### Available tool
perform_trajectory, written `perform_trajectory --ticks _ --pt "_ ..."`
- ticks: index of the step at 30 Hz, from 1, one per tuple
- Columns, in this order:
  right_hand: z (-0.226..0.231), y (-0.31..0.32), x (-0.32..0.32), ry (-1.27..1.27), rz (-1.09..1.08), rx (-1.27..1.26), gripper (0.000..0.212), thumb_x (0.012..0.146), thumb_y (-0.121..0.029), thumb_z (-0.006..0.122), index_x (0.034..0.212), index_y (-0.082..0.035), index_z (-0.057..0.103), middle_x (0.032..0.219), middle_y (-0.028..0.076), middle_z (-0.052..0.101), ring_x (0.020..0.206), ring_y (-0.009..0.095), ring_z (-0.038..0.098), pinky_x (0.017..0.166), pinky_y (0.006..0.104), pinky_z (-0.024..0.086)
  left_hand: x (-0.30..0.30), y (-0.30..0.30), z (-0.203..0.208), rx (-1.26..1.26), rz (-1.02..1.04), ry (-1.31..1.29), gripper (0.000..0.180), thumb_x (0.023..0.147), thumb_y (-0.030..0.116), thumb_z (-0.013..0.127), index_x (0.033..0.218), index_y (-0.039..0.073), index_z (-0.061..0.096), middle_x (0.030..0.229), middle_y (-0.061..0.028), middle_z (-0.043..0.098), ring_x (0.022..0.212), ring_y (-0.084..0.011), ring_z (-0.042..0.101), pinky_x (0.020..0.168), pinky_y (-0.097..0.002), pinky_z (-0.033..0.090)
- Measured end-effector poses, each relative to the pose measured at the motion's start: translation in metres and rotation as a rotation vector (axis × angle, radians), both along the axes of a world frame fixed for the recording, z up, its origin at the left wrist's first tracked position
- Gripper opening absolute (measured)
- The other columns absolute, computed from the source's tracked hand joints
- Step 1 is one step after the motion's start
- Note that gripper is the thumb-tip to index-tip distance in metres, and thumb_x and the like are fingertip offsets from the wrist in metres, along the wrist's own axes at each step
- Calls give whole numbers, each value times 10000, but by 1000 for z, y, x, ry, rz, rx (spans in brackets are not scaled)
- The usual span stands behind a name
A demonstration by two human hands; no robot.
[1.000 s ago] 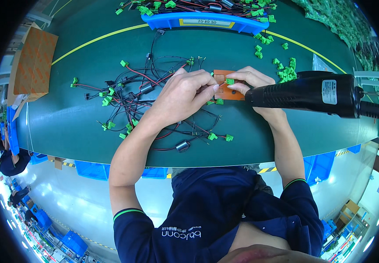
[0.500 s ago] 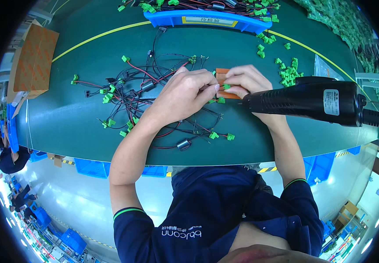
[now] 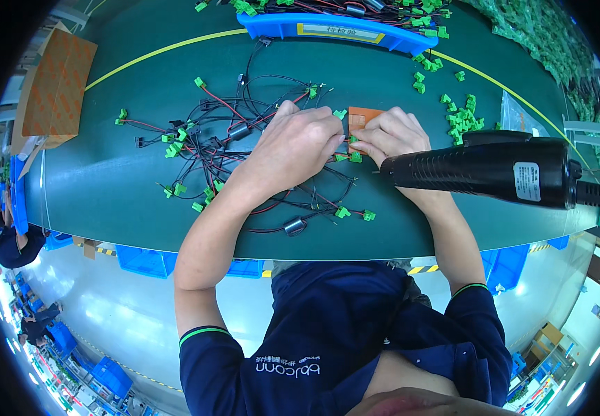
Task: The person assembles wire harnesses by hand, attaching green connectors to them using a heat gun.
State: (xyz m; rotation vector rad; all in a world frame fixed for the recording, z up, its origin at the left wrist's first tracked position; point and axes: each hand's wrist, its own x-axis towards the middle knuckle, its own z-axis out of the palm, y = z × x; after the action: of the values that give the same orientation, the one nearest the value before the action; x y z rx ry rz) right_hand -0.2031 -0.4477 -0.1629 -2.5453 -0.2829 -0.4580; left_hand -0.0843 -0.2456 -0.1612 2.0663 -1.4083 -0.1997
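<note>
My right hand [image 3: 398,133] pinches a small green terminal connector [image 3: 353,139] over an orange fixture plate [image 3: 357,119]. Close beside it, my left hand [image 3: 298,144] has its thumb and fingers pressed together near the connector; what they pinch is hidden. Around and beneath my left hand spreads a tangle of black and red wire harnesses [image 3: 206,154], with green connectors on several ends. Cylindrical dark parts, such as this one [image 3: 294,226], sit on some cables. More green connectors [image 3: 356,157] lie just below the plate's near edge.
A black electric screwdriver [image 3: 477,171] juts in from the right, above my right wrist. Loose green connectors [image 3: 465,119] are piled beyond it. At the back stands a blue bin [image 3: 338,31] of harnesses; a cardboard box [image 3: 61,87] is at left, green bubble wrap [image 3: 536,41] far right.
My right fingers have curled down and brought the green connector slightly closer to my left fingertips. The whole view has shifted a little; the harnesses lie as before.
</note>
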Motion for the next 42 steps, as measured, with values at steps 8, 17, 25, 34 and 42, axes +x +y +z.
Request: perform_trajectory --ticks 8,17,25,34,42 --pt "45 -5 -16 -156 83 1329 726 1001 -392 699 1561 -69 370 1203 206 637 1001 315 667 932 475 534 0 -4 -4 33 34 31 122 961 143 669 896 42 690 830 -98 633 814 -316 633 745 -427 382" --pt "56 8 14 -332 190 1127 395 985 6 540 1361 -25 424 699 69 541 532 136 501 515 339 451 1 -4 -5 43 62 90 129 952 149 677 883 41 694 826 -101 669 793 -321 640 744 -433 389" --pt "39 30 38 -356 205 1234 337 970 100 557 1253 -41 441 681 23 488 475 77 426 439 291 399 1 -5 -7 21 71 87 133 944 154 683 869 44 688 821 -101 669 789 -322 647 737 -434 394" --pt "33 36 39 -351 164 1244 294 931 124 635 1159 -6 504 743 48 575 545 97 545 497 283 485 0 -6 -10 -15 71 93 133 947 158 671 874 48 689 834 -105 674 802 -333 651 735 -442 398" --pt "33 38 40 -346 79 1223 271 892 104 731 1081 15 558 791 69 630 610 117 621 536 280 520 0 -6 -9 -14 81 87 139 951 163 668 882 44 692 847 -109 678 810 -340 650 733 -445 397"
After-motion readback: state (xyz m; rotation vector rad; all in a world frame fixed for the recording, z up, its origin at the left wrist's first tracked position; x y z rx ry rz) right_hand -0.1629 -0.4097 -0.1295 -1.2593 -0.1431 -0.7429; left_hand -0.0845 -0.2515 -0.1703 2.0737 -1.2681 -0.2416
